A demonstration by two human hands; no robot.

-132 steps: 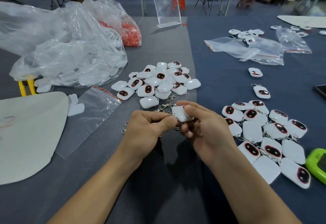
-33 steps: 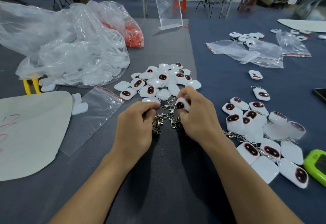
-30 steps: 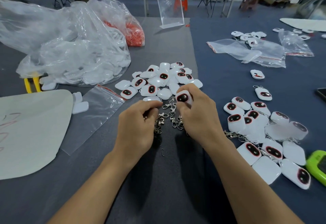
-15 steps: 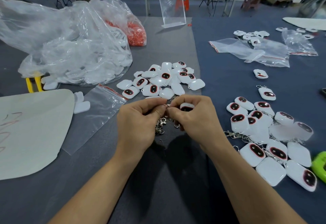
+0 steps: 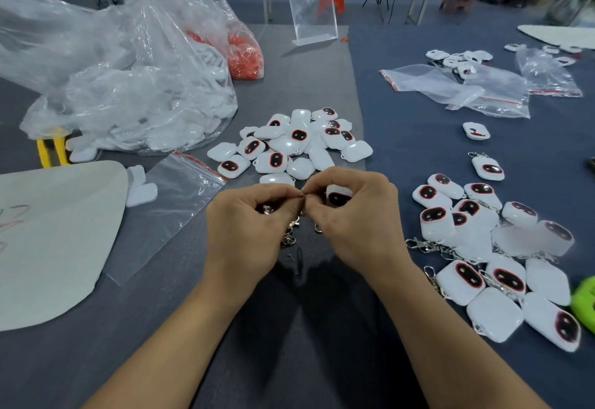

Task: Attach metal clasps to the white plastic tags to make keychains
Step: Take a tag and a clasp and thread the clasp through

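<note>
— Both hands have closed in since a second ago, and their fingertips now meet above the clasp pile (image 5: 290,232).
— What are they gripping?
— The left hand (image 5: 248,228) pinches a metal clasp (image 5: 301,195) between thumb and forefinger. The right hand (image 5: 357,218) pinches the same clasp and curls round a white tag (image 5: 338,197).
— And elsewhere?
— The loose tags (image 5: 299,141) are heaped just beyond the hands on the counter (image 5: 161,328), and the finished keychains (image 5: 467,276) lie to the right.

Clasps (image 5: 288,238) between left hand (image 5: 244,234) and right hand (image 5: 357,225): shiny silver metal. Tag pile (image 5: 299,141) beyond them: glossy white plastic. Zip bag (image 5: 167,209) left of the left hand: clear, wrinkled film.
</note>
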